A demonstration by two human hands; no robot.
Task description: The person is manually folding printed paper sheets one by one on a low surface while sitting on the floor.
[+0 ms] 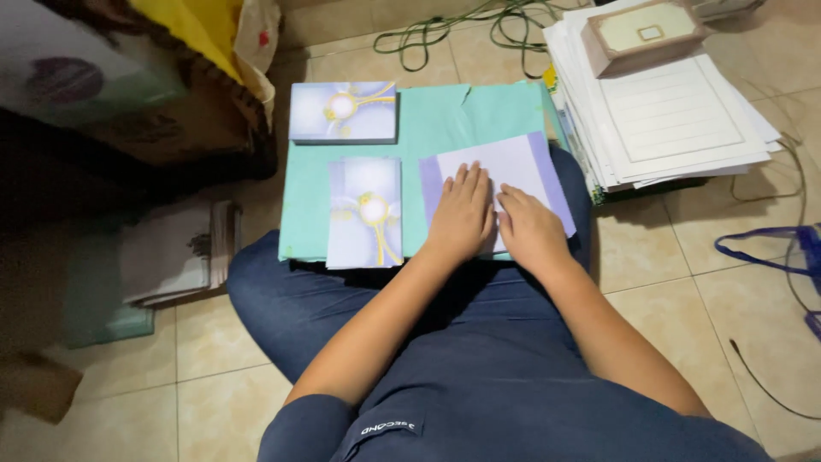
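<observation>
Left hand (462,214), right hand (528,229): fingers flat, gripping nothing, pressing lavender folded card (505,175) at teal board's (445,120) right edge. Card judged light, thin, creasable; lift by free edge.

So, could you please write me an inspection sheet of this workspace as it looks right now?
Surface: teal board resting on the person's lap.
Job's things: lavender sheet lying flat on the board; stack of printed cards at the board's far left; second card stack nearer the body.
Clutter: white paper pile with a small box on top; paper stack on the floor.
Hands: left hand and right hand pressed flat on the sheet, side by side.
Cables: green cord coiled on the floor.
Surroundings: tiled floor; blue strap.
</observation>
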